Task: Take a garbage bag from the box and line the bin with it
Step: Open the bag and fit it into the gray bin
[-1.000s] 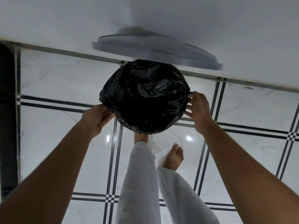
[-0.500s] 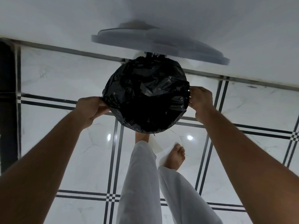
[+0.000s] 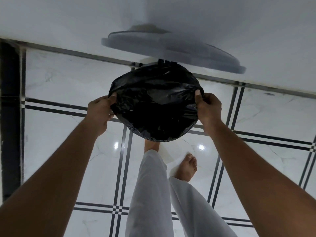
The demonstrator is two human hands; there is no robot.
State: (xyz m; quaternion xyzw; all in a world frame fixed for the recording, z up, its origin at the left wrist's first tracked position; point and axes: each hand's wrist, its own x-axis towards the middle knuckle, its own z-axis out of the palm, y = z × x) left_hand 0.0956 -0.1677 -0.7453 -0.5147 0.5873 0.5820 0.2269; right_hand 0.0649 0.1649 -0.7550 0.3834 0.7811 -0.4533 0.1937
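A black garbage bag (image 3: 155, 106) is stretched over the round mouth of the bin, hiding the bin's body and rim. Its crinkled plastic sags into the opening. My left hand (image 3: 100, 112) pinches the bag's edge at the left side of the rim. On the right side my right hand (image 3: 207, 108) grips the bag's edge, thumb on top. The bin's grey lid (image 3: 171, 48) stands open behind the bag against the white wall. No box of bags is in view.
The bin stands on a glossy white tiled floor (image 3: 56, 127) with dark double lines, close to the white wall (image 3: 68, 17). My legs in white trousers (image 3: 150, 194) and bare feet (image 3: 187, 168) are right below the bin. A dark vertical strip (image 3: 9, 117) runs down the left edge.
Both hands have slid along the rim toward its far side while keeping hold of the bag's edge. The bag now lies flatter and wider over the opening.
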